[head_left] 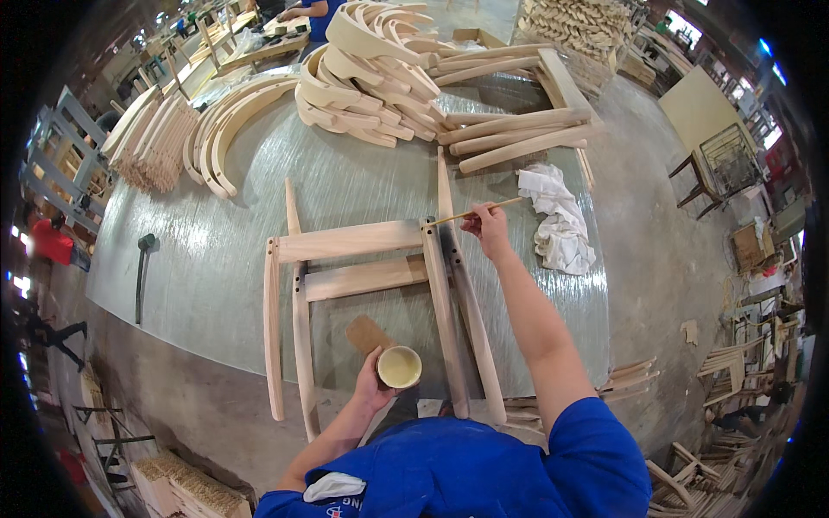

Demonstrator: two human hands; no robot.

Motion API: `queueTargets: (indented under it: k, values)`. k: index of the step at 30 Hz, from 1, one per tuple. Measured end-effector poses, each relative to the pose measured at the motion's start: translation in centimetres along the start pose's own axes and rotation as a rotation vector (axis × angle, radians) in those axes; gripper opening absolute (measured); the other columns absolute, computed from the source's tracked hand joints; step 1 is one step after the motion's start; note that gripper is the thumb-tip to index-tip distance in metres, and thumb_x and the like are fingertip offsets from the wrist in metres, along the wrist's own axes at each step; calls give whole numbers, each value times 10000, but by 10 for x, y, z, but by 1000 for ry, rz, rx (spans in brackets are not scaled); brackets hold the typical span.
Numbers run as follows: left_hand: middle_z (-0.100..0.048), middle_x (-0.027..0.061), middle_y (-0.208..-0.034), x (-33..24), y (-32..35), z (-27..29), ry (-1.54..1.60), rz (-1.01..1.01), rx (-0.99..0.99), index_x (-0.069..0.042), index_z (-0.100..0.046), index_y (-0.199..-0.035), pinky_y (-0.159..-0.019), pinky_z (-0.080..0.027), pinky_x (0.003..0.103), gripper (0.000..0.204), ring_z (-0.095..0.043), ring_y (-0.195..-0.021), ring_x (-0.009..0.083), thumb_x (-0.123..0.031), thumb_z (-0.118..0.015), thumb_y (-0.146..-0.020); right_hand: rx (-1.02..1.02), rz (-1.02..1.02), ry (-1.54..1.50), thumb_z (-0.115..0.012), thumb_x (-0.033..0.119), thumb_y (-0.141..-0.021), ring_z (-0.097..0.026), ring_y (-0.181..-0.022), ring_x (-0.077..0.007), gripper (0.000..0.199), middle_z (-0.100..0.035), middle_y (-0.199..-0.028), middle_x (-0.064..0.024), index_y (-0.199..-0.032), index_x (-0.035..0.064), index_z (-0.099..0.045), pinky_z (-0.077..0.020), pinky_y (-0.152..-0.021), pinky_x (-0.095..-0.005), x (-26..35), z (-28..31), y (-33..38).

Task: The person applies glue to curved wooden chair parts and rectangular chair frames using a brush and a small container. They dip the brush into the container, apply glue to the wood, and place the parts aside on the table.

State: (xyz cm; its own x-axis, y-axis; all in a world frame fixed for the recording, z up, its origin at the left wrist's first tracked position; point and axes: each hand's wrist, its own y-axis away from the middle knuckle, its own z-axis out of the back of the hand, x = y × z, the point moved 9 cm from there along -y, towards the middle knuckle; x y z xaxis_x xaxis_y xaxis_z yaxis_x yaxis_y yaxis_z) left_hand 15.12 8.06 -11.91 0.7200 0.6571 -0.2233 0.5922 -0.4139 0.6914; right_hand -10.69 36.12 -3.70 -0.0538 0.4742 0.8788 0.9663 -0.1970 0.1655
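In the head view, the person's left hand [373, 383] is low, near the front edge of the bench [199, 259]. Its grip is clamped on a small round cup [400, 387] w/ pale yellow liquid [399, 367] inside. A flat brown piece [368, 335] lies just beyond this hand & cup. The right hand [489, 228] is stretched forward; its grip is clamped on a thin stick [509, 203], fingertips pinched together on it. The stick points to the left, its tip at the upper right corner of a pale wooden frame [350, 242]; if the tip touches the wood, I can't tell. The frame is at the mid. of the bench, btwn both arms, w/ 2 crosswise rails & dark holes near the corners. To the right of the right hand lies a crumpled white cloth [560, 224]. Far left is a dark-headed tool [140, 281]; behind the frame are stacked curved wooden pcs [371, 82] & straight wooden pcs [518, 132]
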Motion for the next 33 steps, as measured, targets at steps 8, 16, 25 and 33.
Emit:
queueTargets:
  k: [8, 16, 25, 33]
  values:
    - [-574, 127, -1118, 5, 6, -18, -8, 35, 11, -74, -512, -1157, -827, -479, 602, 399, -556, -1043, 347, -382, -451, -910, -52, -58, -74, -578, 149, -871, -598, -590, -170, 128, -597, -724, -83, -828, 63, -494, -545, -579, -333, -9, 15, 7]
    - [-569, 124, -1146, 4, 5, -22, -30, 15, 31, -106, -528, -1138, -848, -437, 625, 396, -553, -1040, 354, -405, -391, -918, -72, -87, -57, -576, 165, -883, -599, -601, -159, 131, -597, -734, -77, -844, 76, -488, -543, -579, -320, -18, 21, 20]
    - [-547, 120, -1184, -29, -1, -57, -79, -94, 74, -88, -493, -1187, -852, -450, 614, 418, -531, -1089, 349, -391, -352, -936, -58, -53, -29, -580, 168, -883, -595, -611, -153, 143, -584, -729, -67, -847, 64, -488, -542, -563, -302, 2, 22, 38]
    - [-562, 71, -1188, -83, -2, -129, -166, -441, 113, -101, -466, -1235, -864, -485, 438, 422, -562, -1072, 234, -388, -334, -955, 269, 290, 221, -604, 183, -867, -575, -601, -126, 197, -584, -674, -53, -797, 17, -522, -491, -569, -249, 101, -67, 141]
